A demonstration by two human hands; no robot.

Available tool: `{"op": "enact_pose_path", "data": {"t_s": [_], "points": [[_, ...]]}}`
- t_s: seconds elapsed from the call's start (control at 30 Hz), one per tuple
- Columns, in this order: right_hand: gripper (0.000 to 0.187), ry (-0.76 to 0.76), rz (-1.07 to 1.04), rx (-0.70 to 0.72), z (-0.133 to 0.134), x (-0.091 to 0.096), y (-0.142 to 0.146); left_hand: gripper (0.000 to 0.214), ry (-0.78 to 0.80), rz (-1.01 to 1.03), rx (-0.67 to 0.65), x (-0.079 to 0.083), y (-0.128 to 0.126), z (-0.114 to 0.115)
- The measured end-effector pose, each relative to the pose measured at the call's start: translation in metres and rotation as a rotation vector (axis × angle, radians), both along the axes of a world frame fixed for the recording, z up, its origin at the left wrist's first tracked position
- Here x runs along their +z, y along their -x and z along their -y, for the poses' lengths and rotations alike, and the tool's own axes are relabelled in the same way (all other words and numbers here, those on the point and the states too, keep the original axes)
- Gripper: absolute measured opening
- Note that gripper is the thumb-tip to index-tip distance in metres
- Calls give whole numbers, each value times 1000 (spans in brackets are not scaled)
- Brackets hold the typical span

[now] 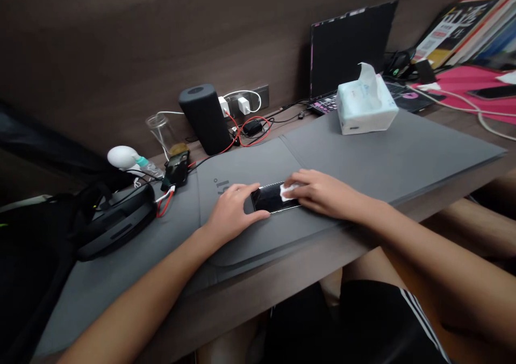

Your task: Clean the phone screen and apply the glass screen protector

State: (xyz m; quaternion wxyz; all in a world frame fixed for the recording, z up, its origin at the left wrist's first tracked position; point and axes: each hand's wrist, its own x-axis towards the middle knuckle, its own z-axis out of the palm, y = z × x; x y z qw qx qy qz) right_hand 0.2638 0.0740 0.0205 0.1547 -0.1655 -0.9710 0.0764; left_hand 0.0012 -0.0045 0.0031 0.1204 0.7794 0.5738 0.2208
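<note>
A dark smartphone [267, 198] lies flat, screen up, on the grey desk mat [342, 157]. My left hand [231, 208] grips its left end, thumb along the near edge and fingers at the far edge. My right hand [322, 193] is closed on a crumpled white tissue [286, 192] and presses it against the right part of the screen. That hand covers the phone's right end.
Behind the mat stand a tissue pack [366, 108], an open laptop [350, 52] and a black cylindrical speaker [206, 119]. Cables and white chargers [244, 105] sit by the wall. At left are a second phone [176, 169] and a black headset-like device [121, 221]. Books [463, 28] lean at far right.
</note>
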Motion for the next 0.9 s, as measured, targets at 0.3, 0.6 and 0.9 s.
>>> {"op": "enact_pose_path", "data": {"t_s": [0.3,0.6,0.9], "points": [[34,7,-18,-71,-1,-1,-22,61,11,3,12,0,0,-1],[19,-30,27,56,16,-2,59,67,20,-12,-1,3,-1,0],[26,27,-48,17,14,-6,30,82,64,6,-2,5,-2,0]]}}
